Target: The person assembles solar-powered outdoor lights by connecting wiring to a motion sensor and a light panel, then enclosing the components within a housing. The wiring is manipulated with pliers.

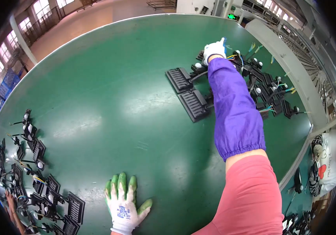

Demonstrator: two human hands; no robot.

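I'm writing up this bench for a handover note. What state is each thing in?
Left hand: gloved, open, palm down on the table
Right hand: gloved, reaching out among the fixtures; grip unclear
Purple sleeve: worn over the right forearm
Two nearer right-side fixtures: lying side by side, ribbed faces up
Left-side fixtures: crowded together, wires loose
Green table: bare across the middle
Green sign: lit
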